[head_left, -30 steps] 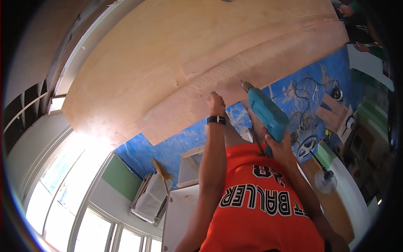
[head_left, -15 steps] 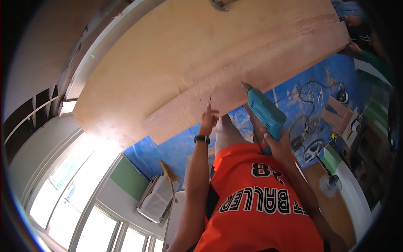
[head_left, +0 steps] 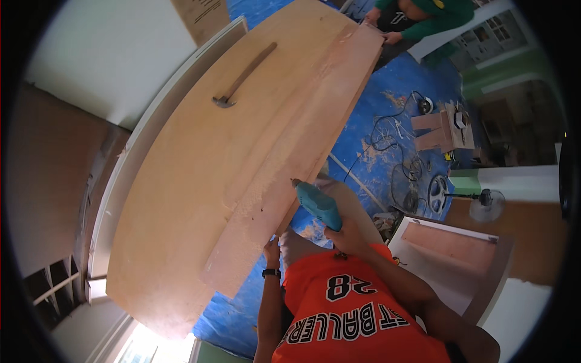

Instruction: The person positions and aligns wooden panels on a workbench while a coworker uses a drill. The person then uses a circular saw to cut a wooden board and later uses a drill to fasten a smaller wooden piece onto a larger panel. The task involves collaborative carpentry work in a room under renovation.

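My right hand [head_left: 342, 235] is closed around the grip of a teal power drill [head_left: 319, 204]. The drill's tip is at the surface of a long reddish plank [head_left: 315, 103]; whether it touches cannot be told. Two small dark marks, holes or screws, show in the plank beside the drill. My left hand [head_left: 272, 253], with a dark band on its wrist, is closed at the plank's near edge, its fingers partly hidden. Beneath the plank lies a large pale plywood sheet [head_left: 175, 199], strewn with sawdust along the plank.
A claw hammer [head_left: 245, 75] rests on the plywood. At the far end, another person in green sleeves [head_left: 439, 24] holds the plank with both hands. Blue sheeting [head_left: 375, 109] covers the floor, with cables, a circular saw [head_left: 425, 105] and wood offcuts [head_left: 439, 130]. A fan [head_left: 486, 206] stands right.
The view has turned, bringing the hammer and other person further into sight. My left hand has gone from pointing at the dark marks to the plank's edge. The drill stays in my right hand.
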